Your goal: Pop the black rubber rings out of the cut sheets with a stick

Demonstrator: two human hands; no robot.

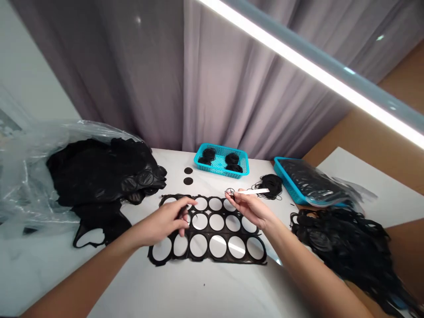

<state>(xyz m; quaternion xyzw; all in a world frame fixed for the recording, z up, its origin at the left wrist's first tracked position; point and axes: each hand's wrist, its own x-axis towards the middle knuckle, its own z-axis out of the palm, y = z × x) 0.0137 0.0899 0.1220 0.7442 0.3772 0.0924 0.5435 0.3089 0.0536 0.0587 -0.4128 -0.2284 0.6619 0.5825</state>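
A black sheet (208, 233) with rows of round cut-out holes lies flat on the white table. My left hand (172, 221) is over the sheet's left part, its fingers apart and curved, with nothing I can make out in them. Above the sheet's upper right part, my right hand (247, 205) pinches a thin white tool (255, 191), which points to the right. A small black loop (229, 191) shows at those fingertips. Two black discs (188, 176) lie on the table beyond the sheet. A tangle of black strands (270, 186) sits right of the tool.
A blue basket (221, 172) holding black bundles stands at the back. On the left, black material (99, 172) spills from a clear plastic bag (26, 176). At the right are a blue tray (289, 181) with a plastic-wrapped black pack and a heap of black scraps (344, 247).
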